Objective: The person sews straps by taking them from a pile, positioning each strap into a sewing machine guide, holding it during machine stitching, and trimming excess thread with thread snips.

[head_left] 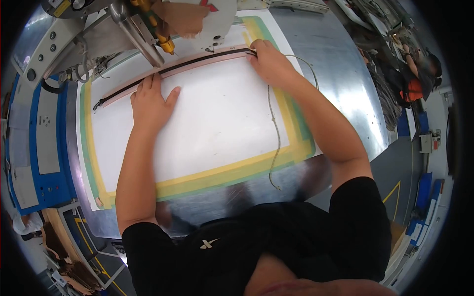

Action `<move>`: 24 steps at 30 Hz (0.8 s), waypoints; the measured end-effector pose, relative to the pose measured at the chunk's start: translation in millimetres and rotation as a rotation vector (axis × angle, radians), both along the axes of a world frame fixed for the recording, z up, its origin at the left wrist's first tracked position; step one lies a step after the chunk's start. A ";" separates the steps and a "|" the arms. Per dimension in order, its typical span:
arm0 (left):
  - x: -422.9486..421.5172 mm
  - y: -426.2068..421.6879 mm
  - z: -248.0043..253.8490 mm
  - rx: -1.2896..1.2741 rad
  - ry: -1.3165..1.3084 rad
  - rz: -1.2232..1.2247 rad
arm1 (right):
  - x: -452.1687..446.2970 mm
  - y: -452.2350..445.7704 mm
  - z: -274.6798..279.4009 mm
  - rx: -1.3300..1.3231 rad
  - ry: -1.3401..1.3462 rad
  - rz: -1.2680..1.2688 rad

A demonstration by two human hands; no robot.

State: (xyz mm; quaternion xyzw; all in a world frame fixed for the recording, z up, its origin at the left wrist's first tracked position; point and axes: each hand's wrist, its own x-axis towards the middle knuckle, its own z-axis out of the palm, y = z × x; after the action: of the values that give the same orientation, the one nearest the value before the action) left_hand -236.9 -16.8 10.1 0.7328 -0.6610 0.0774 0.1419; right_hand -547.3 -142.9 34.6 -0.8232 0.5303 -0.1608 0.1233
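Note:
A long black zipper [205, 59], lying along a pale pink strip [185, 67], crosses the upper part of the white board at a slant. A small dark pull or end piece [97, 104] shows at its left end. My left hand [152, 104] lies flat with the fingertips on the strip and the thumb spread away. At the strip's right end, my right hand [269, 64] has thumb and fingers pinched round the zipper's end. From near that hand a thin greenish cord [274, 128] hangs down across the board, with a loop on the right side.
Yellow and green tape edges the white board [217, 118] on a metal table [340, 84]. Above my left hand stands a machine with a metal post [136, 34] and a yellow nozzle [167, 45]. A blue cabinet [47, 133] is at left; another person [419, 74] is at far right.

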 end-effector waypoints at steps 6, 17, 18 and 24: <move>2.6 1.7 2.9 0.011 0.020 -0.013 | 19.6 -7.0 -13.1 -0.125 0.027 0.081; 4.4 2.5 1.9 -0.015 0.023 -0.028 | 33.5 -13.1 -15.0 -0.120 0.035 0.004; 4.0 2.5 2.4 -0.011 0.019 -0.024 | 32.7 -10.8 -12.3 -0.116 0.035 0.014; 2.9 0.6 1.4 -0.009 0.005 -0.022 | 29.6 -9.1 -8.1 -0.139 0.037 0.040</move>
State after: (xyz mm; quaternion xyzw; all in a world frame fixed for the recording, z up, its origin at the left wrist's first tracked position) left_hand -234.1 -16.2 11.5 0.7251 -0.6682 0.0772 0.1478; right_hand -517.8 -152.0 26.4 -0.8431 0.5034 -0.1797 0.0591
